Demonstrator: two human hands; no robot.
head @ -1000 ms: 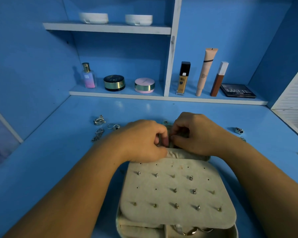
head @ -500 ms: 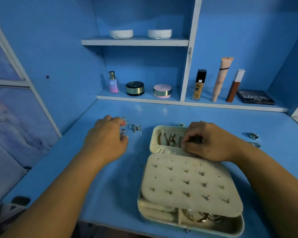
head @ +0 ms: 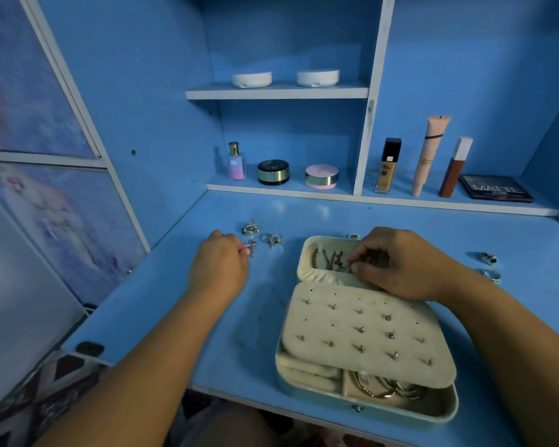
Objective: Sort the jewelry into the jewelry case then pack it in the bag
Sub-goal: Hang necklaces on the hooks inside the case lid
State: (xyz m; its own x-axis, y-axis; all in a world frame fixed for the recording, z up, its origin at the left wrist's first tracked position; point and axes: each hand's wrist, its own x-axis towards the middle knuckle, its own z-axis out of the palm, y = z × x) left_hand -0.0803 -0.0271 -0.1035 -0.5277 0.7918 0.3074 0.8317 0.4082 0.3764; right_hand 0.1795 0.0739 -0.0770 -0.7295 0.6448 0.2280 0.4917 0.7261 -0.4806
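The cream jewelry case [head: 446, 414] lies open on the blue desk, its stud-earring panel [head: 362, 330] folded over the tray, with gold bangles [head: 378, 390] showing beneath. Thin chains [head: 328, 260] hang in the raised lid pocket. My right hand [head: 404, 264] reaches into that pocket and pinches a chain with curled fingers. Left of the case, my left hand [head: 220, 266] has its fingertips closed on a small silver jewelry piece [head: 250, 246] on the desk. Two silver rings [head: 250, 228] [head: 273, 239] lie just beyond it.
Two more rings [head: 489, 258] [head: 492, 275] sit on the desk right of the case. Cosmetics line the back shelf: a perfume bottle [head: 235, 161], round compacts [head: 273, 171], tubes [head: 428, 154] and a palette [head: 496, 188]. The desk's front edge runs just below the case.
My left hand left the case lid and moved left to the silver pieces, closing on one. The right hand stayed in the lid pocket. My view swung left.
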